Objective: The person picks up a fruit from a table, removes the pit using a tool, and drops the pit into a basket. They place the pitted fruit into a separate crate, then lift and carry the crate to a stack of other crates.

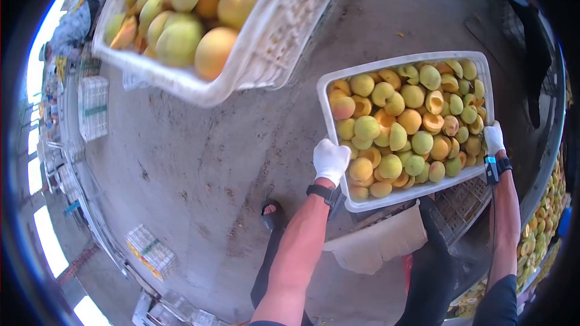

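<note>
Here, left hand (331,160) and right hand (494,138) grip a crate (417,191) above dirt-streaked floor (187,157).

Has a dull grey concrete floor (199,163), scuffed and scattered with dark smudges. Carries on at left past a long, pale metal rail (106,235) to glaring white rectangular windows (51,241), near a narrow reddish-brown strip (78,262) along the ground. Borders at far right on a long grey metal table edge (544,182), curved in view, under cool, soft light.

White crate (417,191), green and orange fruit (409,122), white gloves (331,160), black wristbands (321,192), grey floor (181,145)
</note>
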Available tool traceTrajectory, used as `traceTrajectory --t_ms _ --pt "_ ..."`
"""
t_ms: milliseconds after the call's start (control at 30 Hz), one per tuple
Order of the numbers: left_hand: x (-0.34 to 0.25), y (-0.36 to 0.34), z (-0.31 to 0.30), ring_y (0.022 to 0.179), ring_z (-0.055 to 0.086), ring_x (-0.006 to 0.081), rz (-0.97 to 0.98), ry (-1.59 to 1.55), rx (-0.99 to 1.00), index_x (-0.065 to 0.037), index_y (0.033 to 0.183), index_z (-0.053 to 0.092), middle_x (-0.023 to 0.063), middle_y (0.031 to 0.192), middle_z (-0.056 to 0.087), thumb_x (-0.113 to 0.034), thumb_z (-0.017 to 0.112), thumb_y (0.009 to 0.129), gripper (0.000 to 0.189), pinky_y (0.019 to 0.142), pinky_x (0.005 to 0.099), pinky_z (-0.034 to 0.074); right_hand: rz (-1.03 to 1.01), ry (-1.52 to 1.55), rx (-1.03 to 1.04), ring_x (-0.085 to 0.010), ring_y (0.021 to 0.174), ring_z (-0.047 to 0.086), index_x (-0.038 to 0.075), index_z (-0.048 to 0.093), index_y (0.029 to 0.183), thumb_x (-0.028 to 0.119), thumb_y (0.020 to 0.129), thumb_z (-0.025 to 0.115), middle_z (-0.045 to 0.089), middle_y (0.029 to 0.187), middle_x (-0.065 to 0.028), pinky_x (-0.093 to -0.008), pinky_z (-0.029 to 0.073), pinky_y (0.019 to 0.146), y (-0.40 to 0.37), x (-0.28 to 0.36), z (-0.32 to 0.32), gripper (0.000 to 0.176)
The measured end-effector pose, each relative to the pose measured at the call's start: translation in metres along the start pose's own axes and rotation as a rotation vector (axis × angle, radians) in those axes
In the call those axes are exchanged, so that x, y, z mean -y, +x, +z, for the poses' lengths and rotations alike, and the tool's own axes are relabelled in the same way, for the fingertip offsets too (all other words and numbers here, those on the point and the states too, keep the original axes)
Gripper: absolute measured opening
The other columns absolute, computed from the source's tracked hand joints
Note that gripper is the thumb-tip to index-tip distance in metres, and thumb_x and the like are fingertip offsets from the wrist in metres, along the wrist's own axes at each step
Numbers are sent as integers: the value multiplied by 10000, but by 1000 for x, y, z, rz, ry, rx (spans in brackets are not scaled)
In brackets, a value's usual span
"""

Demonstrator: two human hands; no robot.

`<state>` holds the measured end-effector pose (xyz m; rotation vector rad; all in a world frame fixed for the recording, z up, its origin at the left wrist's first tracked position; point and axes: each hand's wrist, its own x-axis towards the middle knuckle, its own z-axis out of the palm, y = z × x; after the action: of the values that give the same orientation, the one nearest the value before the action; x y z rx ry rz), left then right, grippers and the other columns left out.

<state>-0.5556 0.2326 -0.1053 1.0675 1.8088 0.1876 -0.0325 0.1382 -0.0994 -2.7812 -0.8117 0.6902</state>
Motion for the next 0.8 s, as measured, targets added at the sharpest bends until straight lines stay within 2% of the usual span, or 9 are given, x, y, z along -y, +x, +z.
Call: traceTrajectory --t_ms 33,100,267,300,400,433,567,633,800 --pt "1 3 -3 833 657 452 -7 -17 -6 70 801 671 298 776 655 -172 595 654 293 789 476 513 -16 -11 0 -348 872 661 -69 572 1085 86 794 516 664 925 -224 -416 507 741 1 2 2 334" --pt "-2 4 -3 522 666 284 91 -90 -38 106 732 603 201 606 624 -68 595 680 181 505 386 530 -47 -18 27 -360 870 657 -69 572 1073 85 792 523 659 936 -228 -414 506 741 -5 0 -3 325" --pt "-5 5 -9 538 675 281 84 -34 -47 130 770 600 201 636 640 -73 611 667 228 516 379 551 -42 60 140 -327 863 652 -73 586 1042 76 773 544 666 933 -215 -401 508 747 -17 8 -14 311" --pt "-13 -1 -15 833 664 438 -5 37 -14 53 819 684 294 793 661 -178 606 660 291 790 463 522 -65 123 171 -226 777 599 -54 562 1001 43 773 527 616 871 -130 -364 496 659 -10 0 -13 250" --pt "-13 -6 -10 837 665 437 -10 67 -80 57 820 683 297 792 659 -180 608 651 301 801 458 522 -93 66 178 -230 805 608 -66 577 1010 51 793 538 640 913 -144 -343 500 700 -11 10 -18 249" --pt "-12 -11 -9 807 681 416 -2 57 -107 65 818 676 274 759 668 -150 604 656 279 773 453 530 -129 109 178 -336 868 658 -65 608 1027 78 779 529 676 934 -222 -400 507 777 -15 18 -21 297" --pt "-5 -36 -7 641 678 275 6 -41 -162 106 809 644 205 684 661 -69 598 675 224 626 389 533 -170 53 223 -344 894 655 -55 604 1043 76 778 526 675 952 -224 -417 500 792 3 17 -15 305" --pt "9 -48 -2 622 648 215 -63 -153 -168 111 813 637 170 687 663 -52 595 673 219 606 367 520 -230 76 197 -377 893 646 -55 594 1023 94 795 535 661 940 -249 -434 492 794 4 23 -12 278" --pt "22 -57 -2 629 623 181 -140 -208 -251 90 846 655 105 711 663 -6 586 667 215 588 350 514 -207 41 330 -452 914 619 -41 573 962 198 860 595 644 950 -285 -477 480 802 6 52 -23 261"
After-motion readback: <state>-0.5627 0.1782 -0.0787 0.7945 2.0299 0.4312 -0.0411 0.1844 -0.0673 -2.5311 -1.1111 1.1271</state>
